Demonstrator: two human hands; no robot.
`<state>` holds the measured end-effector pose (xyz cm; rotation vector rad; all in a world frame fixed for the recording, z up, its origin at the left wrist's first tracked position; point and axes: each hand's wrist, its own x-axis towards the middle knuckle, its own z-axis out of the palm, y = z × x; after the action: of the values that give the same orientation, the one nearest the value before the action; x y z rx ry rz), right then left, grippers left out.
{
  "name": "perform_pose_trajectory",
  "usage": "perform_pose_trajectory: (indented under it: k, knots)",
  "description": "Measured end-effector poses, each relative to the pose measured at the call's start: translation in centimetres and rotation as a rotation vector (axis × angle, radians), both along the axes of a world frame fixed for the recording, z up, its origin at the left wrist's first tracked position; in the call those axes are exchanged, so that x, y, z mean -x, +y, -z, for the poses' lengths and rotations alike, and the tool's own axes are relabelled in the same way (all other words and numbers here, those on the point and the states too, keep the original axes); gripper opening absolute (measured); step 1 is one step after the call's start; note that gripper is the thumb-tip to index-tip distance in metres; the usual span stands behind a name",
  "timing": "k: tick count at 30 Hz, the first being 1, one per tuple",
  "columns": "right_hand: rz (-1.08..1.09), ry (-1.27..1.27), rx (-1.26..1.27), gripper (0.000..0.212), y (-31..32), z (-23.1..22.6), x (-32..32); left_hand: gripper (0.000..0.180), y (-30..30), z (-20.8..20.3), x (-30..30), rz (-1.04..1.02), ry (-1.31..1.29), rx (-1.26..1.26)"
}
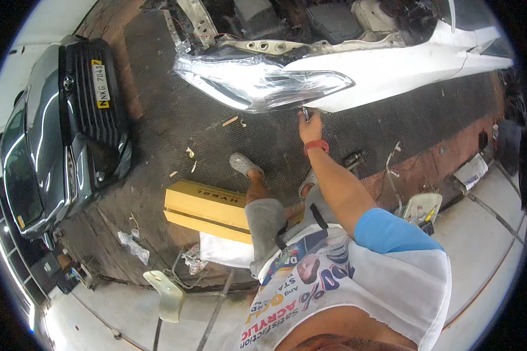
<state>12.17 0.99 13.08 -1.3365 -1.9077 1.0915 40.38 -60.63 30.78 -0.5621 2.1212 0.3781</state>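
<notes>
Beside the headlight (252, 88), the right hand (311, 125) pinches a small metallic object (305, 113), presumably light, stiff, best held mid-body; left hand unseen.

Our bare right hand (311, 127), a red band (316, 146) around its wrist, holds a small slim grey object (305, 114) just beneath the long, glossy, clear headlight (257, 85) at the front of a white car body (401, 67) with an open engine bay (310, 23). We see a yellow rectangular cardboard box (208, 213) beside our left leg (263, 225), pale scraps (230, 121) scattered on the dark textured floor mat (170, 131), and a dark car (50, 126) standing off to the left.
</notes>
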Motion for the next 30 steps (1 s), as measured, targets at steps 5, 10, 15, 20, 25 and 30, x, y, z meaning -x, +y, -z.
perform_pose_trajectory:
  k: [5,10,15,20,25,30]
  knots:
    - [0.265,0.245,0.466,0.028,-1.4,-1.5,1.9,0.041,-4.2,4.8,9.8,0.143,0.005,-0.121]
    - [0.555,0.185,0.554,0.02,2.0,6.4,-3.9,0.045,-3.5,7.0,34.3,0.277,0.193,-0.17]
    - [0.782,0.446,0.902,0.021,-2.7,-0.3,-1.7,0.046,1.1,0.9,50.5,-0.059,0.507,-0.509]
    - [0.997,0.491,0.785,0.027,-6.2,-1.2,-1.9,0.044,0.1,0.1,55.6,0.248,0.351,-0.412]
    - [1.026,0.818,0.944,0.043,-8.0,-0.8,-1.0,0.037,-7.2,1.8,53.4,0.665,0.094,-0.292]
    - [0.855,0.52,0.834,0.043,-7.2,4.0,-0.2,0.035,-0.1,-4.3,49.7,0.94,-0.042,-0.105]
